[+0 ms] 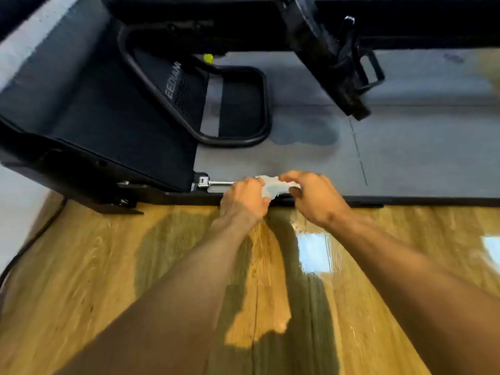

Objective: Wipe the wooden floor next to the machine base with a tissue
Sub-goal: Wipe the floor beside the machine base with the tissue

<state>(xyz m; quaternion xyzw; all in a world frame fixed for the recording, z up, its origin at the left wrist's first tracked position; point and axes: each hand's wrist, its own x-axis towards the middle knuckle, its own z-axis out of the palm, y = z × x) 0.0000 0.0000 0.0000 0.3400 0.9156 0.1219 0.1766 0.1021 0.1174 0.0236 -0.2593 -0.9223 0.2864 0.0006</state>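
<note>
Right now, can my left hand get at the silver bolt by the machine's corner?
Probably yes. The left hand sits at the end of the silver bolt, nothing between them, though it and the right hand both hold the tissue.

Wooden floor (94, 266): open along the machine base (419, 201) edge. Obstacles at left: black cable (25, 246) on floor, angled black panel (108, 117) over the base corner.

"EEDIAN" on blk machine panel (189, 90)
</note>
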